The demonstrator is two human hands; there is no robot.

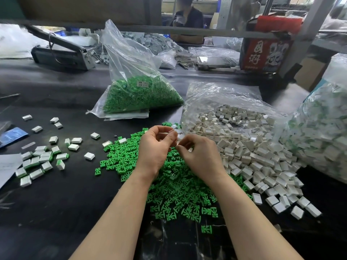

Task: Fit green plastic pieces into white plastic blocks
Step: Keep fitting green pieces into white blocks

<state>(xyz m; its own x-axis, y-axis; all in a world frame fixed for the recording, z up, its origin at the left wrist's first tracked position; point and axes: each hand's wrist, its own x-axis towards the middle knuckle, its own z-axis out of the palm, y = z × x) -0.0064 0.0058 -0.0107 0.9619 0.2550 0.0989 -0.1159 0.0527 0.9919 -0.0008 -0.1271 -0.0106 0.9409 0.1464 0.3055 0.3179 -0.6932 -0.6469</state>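
Observation:
My left hand (pixel 155 149) and my right hand (pixel 199 156) meet above a loose heap of green plastic pieces (pixel 174 186) on the black table. The left fingers curl round a white plastic block (pixel 173 131), blurred. The right fingertips pinch a small white block (pixel 181 136) next to it; any green piece between the hands is hidden. A spill of empty white blocks (pixel 249 156) lies to the right. Several fitted white-and-green blocks (pixel 40 159) lie scattered at the left.
A clear bag of green pieces (pixel 139 94) stands behind the heap, an open bag of white blocks (pixel 225 113) right of it, and a large bag of fitted blocks (pixel 317 137) at the far right. A dark machine (pixel 60 53) sits back left; a person (pixel 185 15) sits beyond the bench.

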